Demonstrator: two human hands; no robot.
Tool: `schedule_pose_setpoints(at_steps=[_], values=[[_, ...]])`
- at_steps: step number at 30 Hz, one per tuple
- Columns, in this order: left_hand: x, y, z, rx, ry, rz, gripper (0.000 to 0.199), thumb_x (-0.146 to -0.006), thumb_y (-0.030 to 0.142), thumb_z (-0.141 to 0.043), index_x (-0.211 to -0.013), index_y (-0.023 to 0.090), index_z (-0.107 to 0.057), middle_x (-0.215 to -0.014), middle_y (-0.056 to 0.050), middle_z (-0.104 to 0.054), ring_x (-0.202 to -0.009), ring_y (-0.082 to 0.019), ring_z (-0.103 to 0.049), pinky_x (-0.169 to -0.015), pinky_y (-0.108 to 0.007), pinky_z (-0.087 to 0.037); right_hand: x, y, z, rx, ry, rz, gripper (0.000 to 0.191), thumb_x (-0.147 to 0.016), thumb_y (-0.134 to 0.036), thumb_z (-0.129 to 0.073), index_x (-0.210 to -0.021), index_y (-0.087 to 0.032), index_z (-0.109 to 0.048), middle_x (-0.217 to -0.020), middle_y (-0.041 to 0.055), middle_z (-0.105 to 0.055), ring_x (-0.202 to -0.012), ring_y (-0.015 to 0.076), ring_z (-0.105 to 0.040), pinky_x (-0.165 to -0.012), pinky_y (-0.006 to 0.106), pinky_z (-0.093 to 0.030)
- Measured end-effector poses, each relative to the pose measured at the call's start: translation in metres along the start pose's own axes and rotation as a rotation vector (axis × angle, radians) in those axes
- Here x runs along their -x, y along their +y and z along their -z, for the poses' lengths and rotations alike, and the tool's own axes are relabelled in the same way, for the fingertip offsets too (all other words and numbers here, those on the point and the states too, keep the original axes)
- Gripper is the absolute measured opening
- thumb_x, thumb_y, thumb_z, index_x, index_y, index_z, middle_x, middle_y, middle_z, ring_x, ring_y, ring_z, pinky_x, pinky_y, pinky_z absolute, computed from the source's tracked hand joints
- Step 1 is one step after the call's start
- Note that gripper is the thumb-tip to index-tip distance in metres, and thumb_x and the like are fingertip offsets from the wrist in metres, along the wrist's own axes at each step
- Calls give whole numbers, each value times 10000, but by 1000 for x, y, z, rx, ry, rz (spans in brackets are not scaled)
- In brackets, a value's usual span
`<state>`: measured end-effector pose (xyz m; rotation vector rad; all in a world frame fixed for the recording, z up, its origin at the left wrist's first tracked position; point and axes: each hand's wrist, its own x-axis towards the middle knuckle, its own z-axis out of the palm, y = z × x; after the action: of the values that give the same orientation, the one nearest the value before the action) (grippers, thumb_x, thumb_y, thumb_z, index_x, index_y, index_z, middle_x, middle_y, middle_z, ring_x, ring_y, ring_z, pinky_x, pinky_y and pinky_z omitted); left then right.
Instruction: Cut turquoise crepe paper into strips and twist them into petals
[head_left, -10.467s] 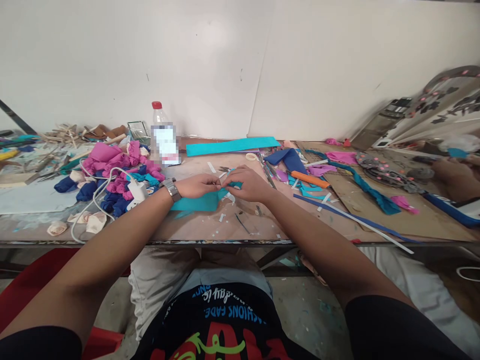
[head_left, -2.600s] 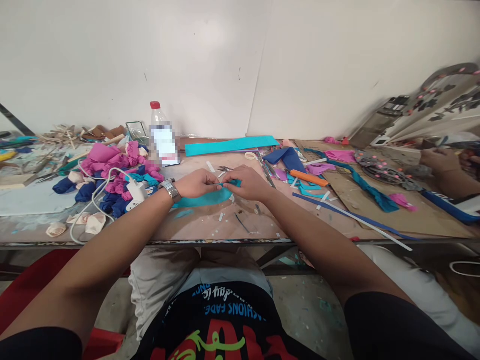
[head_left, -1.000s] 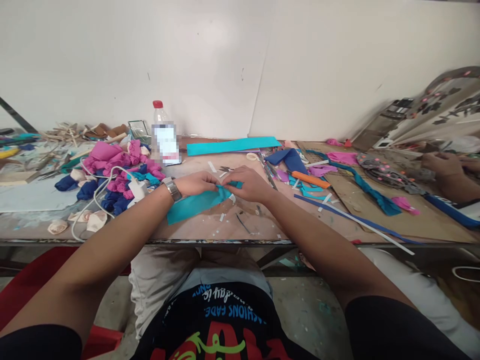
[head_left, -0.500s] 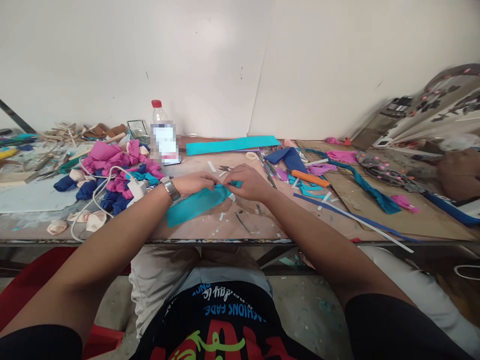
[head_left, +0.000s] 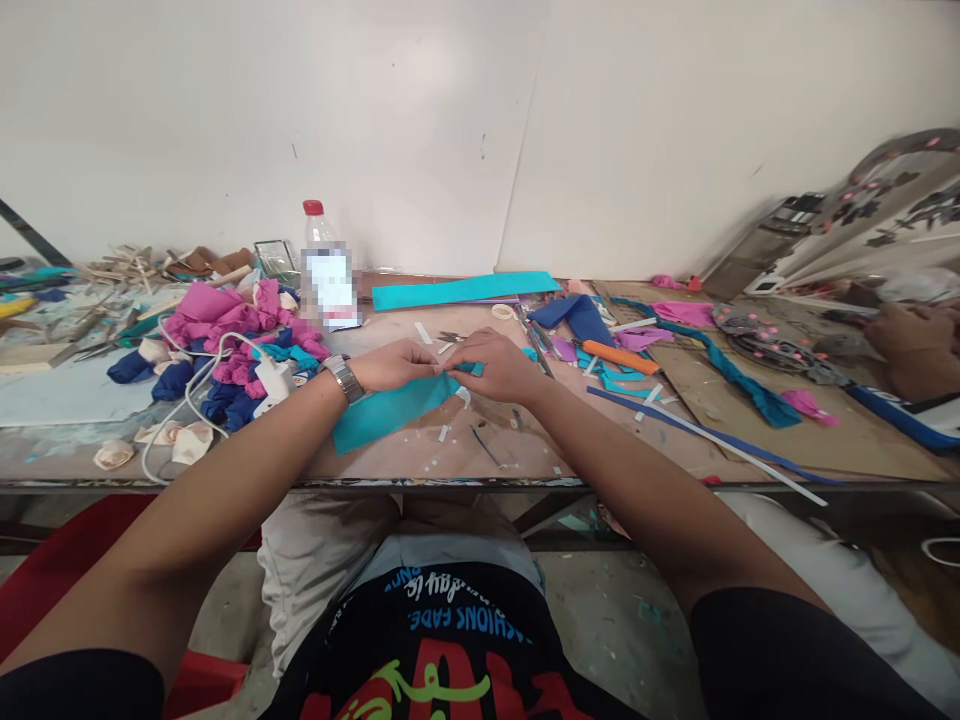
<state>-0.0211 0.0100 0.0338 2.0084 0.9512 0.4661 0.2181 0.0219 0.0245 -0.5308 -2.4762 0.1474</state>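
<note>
A teal strip [head_left: 386, 415] lies slantwise near the table's front edge, its right end gathered between my hands. My left hand [head_left: 394, 365], with a metal watch at the wrist, pinches the gathered part. Close against it, my right hand [head_left: 491, 365] grips the same end, and a bit of teal shows under its fingers. Just behind the hands are scissors [head_left: 450, 337], partly hidden. A second, flat teal strip [head_left: 465, 289] rests farther back by the wall.
Pink and navy crumpled pieces [head_left: 217, 330] and a white cable sit left. Behind stand a phone [head_left: 331, 288] and a red-capped bottle [head_left: 313, 208]. To the right are an orange-handled tool [head_left: 621, 357], blue strips and cardboard [head_left: 720, 400]. Another person's hand [head_left: 919, 345] is at far right.
My left hand has shifted slightly, its fingers drawn closer to my right hand's fingertips. The strip's gathered end has moved a little. The other person's hand at the far right has moved slightly.
</note>
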Motion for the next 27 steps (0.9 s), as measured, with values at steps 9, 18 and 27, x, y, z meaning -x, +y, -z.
schedule_pose_setpoints(at_steps=[9, 18, 27], values=[[1, 2, -3, -211, 61, -58, 396, -941, 478, -526, -813, 151, -708, -628, 28, -500, -608, -118, -384, -600, -268, -282, -1, -2, -1, 19, 1, -79, 122, -909, -263, -657, -947, -220, -765, -953, 57, -810, -923, 238, -732, -946, 422, -458], [11, 21, -16, -669, 250, -131, 344, -963, 339, -467, -903, 165, -757, -746, -74, -697, -637, -182, -525, -631, -317, -291, -2, -7, -2, 49, 29, -137, 104, -916, -268, -654, -933, -211, -739, -953, 71, -792, -964, 262, -688, -951, 417, -425], [10, 26, -16, -932, 256, -70, 378, -1013, 360, -448, -1101, 184, -771, -869, -126, -766, -754, -252, -667, -643, -326, -331, -1, -5, -4, 51, 47, -137, 185, -983, -342, -585, -938, -194, -686, -947, 95, -746, -942, 265, -620, -906, 408, -409]])
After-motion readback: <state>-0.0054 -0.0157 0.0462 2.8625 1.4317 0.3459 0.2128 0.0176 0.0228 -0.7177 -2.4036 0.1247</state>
